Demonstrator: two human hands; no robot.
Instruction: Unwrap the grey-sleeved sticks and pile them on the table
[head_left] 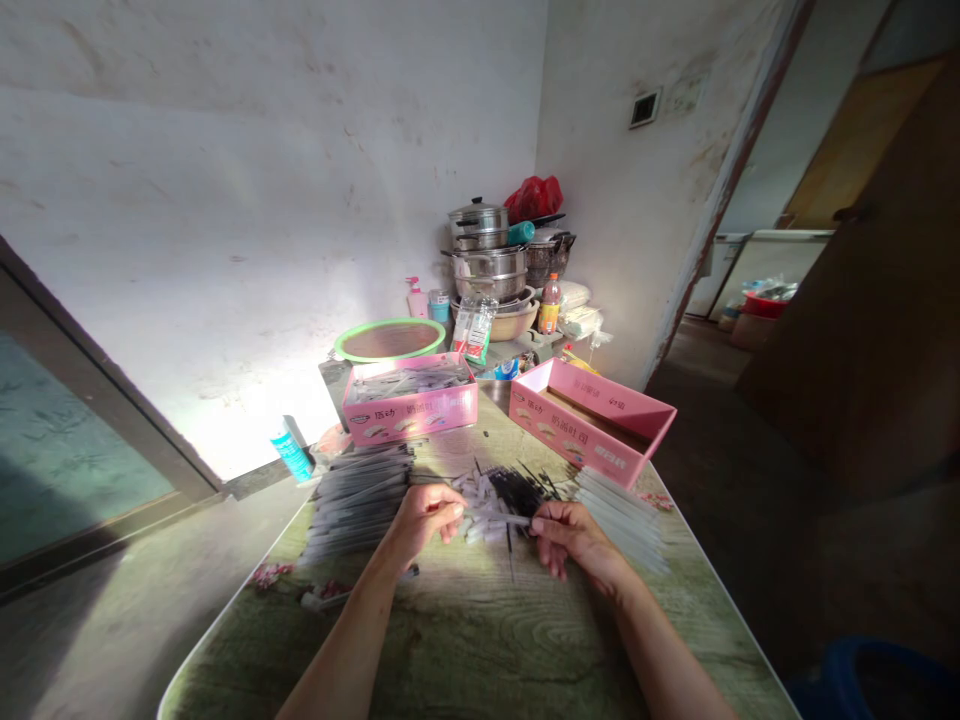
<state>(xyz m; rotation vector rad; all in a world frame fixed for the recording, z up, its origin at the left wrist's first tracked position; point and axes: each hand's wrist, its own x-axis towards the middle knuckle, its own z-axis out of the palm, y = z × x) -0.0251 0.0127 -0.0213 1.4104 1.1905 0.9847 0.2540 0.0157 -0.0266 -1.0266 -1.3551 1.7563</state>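
My right hand (571, 540) pinches one end of a slim translucent plastic tube (508, 517), which points left toward my other hand. My left hand (426, 522) is closed in a pinch near the tube's far end; what lies between its fingertips is too small to make out. Behind the tube is a heap of small whitish plastic pieces (480, 525), and against it a pile of thin black sticks (521, 487). A stack of tubes with dark insides (356, 505) lies left of my left hand. Clear tubes (619, 515) lie side by side beyond my right hand.
A pink box (409, 418) filled with tubes stands at the table's back left. Another pink box (577, 425) sits back right. Behind them are stacked pots (487, 265), a green-rimmed basin (390, 340) and an orange bottle (550, 305). A blue-labelled can (291, 455) stands left.
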